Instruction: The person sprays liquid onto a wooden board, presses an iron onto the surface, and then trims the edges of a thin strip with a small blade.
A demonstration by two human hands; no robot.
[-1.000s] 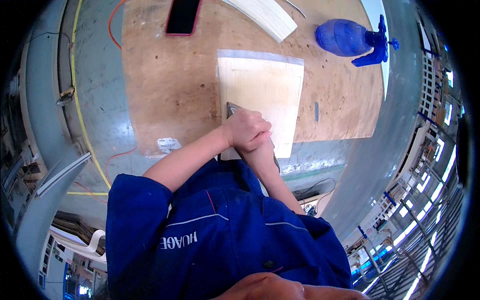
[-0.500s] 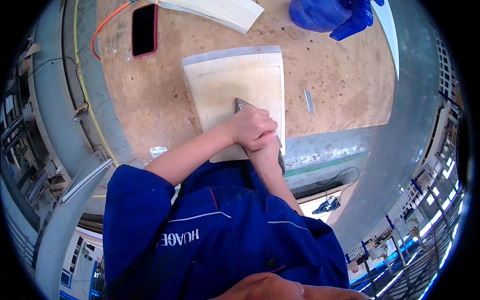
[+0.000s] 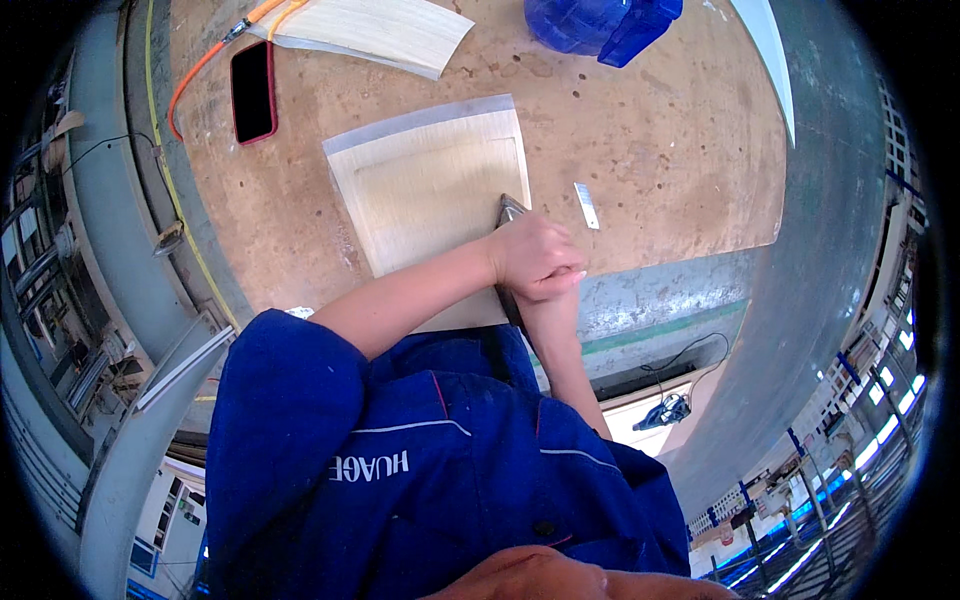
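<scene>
A pale wood-veneer panel [image 3: 410, 210] with a grey strip along its far edge lies on the plywood board [image 3: 680, 170], near my body. At the panel's right side, a dark metal tool [image 3: 510, 207] points away from me. My right hand [image 3: 548, 315] is closed on this tool, mostly hidden beneath my left hand [image 3: 536, 257], whose fingers are folded over it. Just right of the panel lies a small flat metal blade [image 3: 586, 205].
Farther back are a black phone with red edge [image 3: 253, 92], a curved veneer piece [image 3: 370, 32], an orange hose [image 3: 186, 95] with a metal fitting and a blue pump bottle [image 3: 590, 22]. A dark corded object [image 3: 663, 410] sits below the board's right side.
Both clasped hands and the tool have shifted right across the panel, from its left part to its right edge. The view has also turned, bringing more of the hose into sight.
</scene>
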